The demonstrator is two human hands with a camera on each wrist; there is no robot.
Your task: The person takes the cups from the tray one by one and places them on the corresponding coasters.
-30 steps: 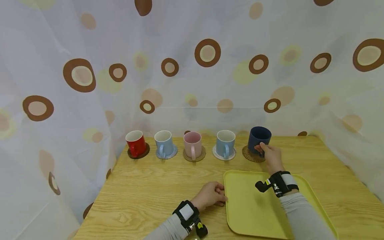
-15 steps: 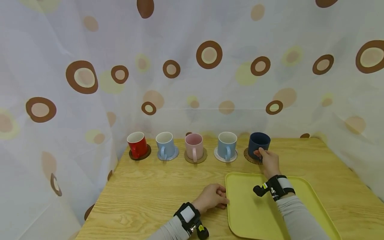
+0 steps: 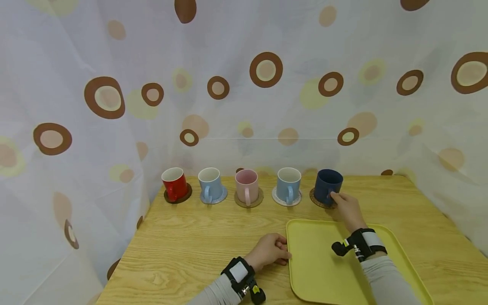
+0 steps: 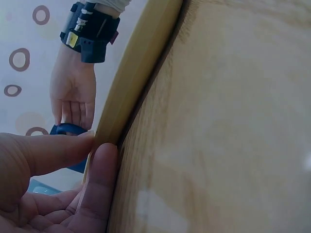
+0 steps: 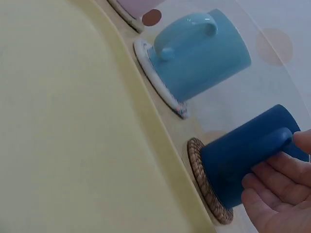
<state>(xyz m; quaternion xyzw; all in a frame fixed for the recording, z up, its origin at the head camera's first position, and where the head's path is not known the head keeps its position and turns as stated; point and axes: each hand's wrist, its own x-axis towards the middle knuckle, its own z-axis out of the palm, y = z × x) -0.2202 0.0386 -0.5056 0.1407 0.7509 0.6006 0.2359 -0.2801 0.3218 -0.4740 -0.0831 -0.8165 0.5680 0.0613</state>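
A dark blue mug (image 3: 326, 182) stands upright on a round woven coaster (image 5: 204, 179) at the right end of a row of mugs. My right hand (image 3: 346, 207) is at its handle, fingers loosely extended under the handle and the thumb by its upper end in the right wrist view. With my left hand (image 3: 267, 250) I pinch the left rim of a yellow tray (image 3: 316, 262) between thumb and forefinger. The left wrist view shows the tray's edge between that thumb (image 4: 68, 148) and finger. The tray lies on the table beneath my right forearm.
Left of the blue mug, a light blue mug (image 3: 286, 186), a pink mug (image 3: 244, 186), another light blue mug (image 3: 209, 186) and a red mug (image 3: 175, 188) each stand on a coaster. Behind the wooden table (image 3: 183, 245) hangs a patterned curtain (image 3: 228, 42).
The dark blue mug has come down onto its coaster. My right hand has loosened at the handle and shifted slightly right, towards me. My left hand stays at the tray rim.
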